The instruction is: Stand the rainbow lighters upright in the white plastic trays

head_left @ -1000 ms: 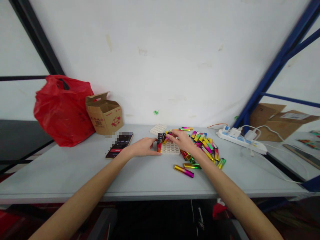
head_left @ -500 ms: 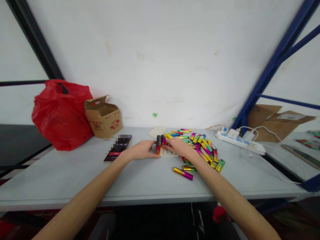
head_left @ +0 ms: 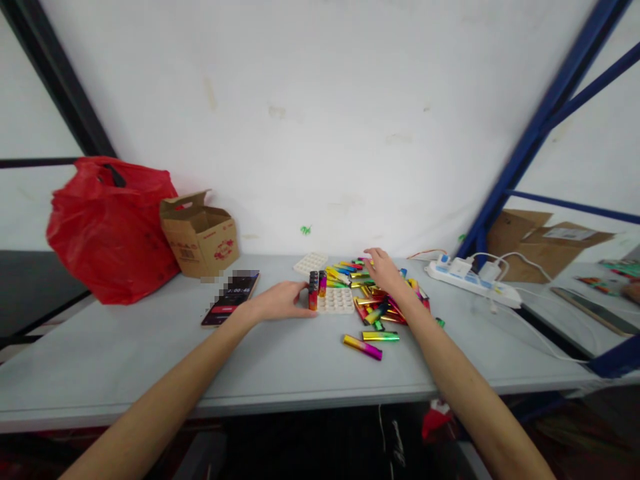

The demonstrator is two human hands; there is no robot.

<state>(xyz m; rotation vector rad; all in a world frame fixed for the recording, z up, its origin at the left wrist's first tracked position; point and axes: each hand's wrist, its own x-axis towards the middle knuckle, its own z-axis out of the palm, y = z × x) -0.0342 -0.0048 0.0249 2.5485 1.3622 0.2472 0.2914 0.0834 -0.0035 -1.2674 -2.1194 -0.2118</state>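
A pale tray with rows of round holes lies in the middle of the table. At its left end stands a row of upright lighters with dark tops, and a purple and yellow lighter stands beside them. My left hand curves round that end, thumb at the front corner and fingers behind, gripping the tray. To the right, my right hand hovers over the heap of shiny multicoloured lighters, fingers apart with nothing visible in them.
A second pale tray lies behind. A phone, cardboard box and red plastic bag are on the left. A power strip with cables and flattened cardboard lie right. Two lighters lie nearer the front edge.
My right hand has moved from the tray rightward and back over the heap, leaving the purple and yellow lighter upright in the tray. My left hand stays at the tray's left end.
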